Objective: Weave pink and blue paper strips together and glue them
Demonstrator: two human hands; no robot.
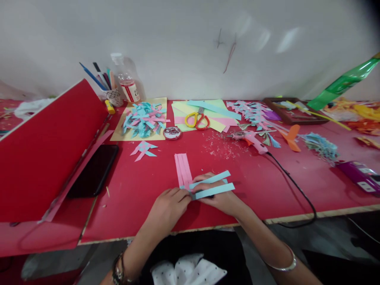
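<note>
Pink paper strips (184,170) point away from me, side by side, and meet light blue paper strips (216,190) that stretch to the right. My left hand (172,206) is closed on the crossing of the strips, fingertips pinching its near left edge. My right hand (215,194) is closed around the same piece from the right, with the blue strips passing over its fingers; part of the crossing is hidden. Farther off, to the left, lies a small woven pink-and-blue paper piece (144,149).
Behind are a pile of folded paper pieces (144,120), scissors (197,120) on paper sheets and a round lid (172,133). A pink glue gun (251,140) with its cord lies right. A black phone (96,170) and red board (53,150) stand left; a green bottle (341,85) leans far right.
</note>
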